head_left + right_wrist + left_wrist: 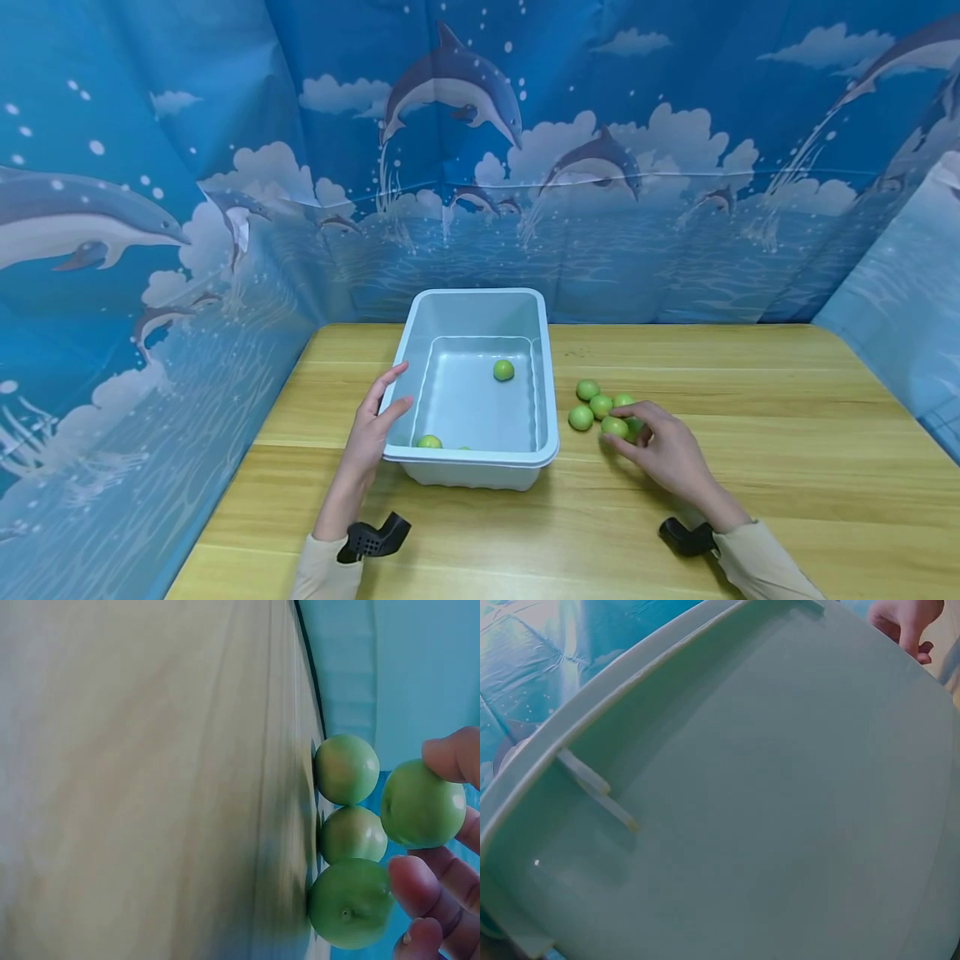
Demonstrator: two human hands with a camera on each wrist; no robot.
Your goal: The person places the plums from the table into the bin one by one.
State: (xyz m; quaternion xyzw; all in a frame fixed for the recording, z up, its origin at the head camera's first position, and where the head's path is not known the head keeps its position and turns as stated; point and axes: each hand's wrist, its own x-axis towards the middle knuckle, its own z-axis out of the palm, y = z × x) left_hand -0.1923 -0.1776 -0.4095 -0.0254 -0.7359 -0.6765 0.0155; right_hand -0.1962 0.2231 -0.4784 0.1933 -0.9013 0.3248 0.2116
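A pale blue-grey plastic tub (pixel 480 479) stands on the wooden table. At its left rim is my left hand (pixel 369 437), holding the edge with the thumb over the inside; its other fingers are partly hidden. Inside the tub lie a green round fruit (pixel 503 370) towards the back and another fruit (pixel 429 442) by the front wall, with a sliver of a third beside it. Right of the tub, my right hand (pixel 671 450) pinches a green fruit (pixel 424 804) between thumb and fingers. Several more green fruits (pixel 588 389) sit clustered around and under its fingertips.
The wooden table (pixel 787 417) extends to the right of the fruits and in front of the tub. A blue dolphin-print cloth (pixel 637 250) hangs behind the table and along both sides. The tub's outer wall (pixel 780 787) fills most of the left wrist view.
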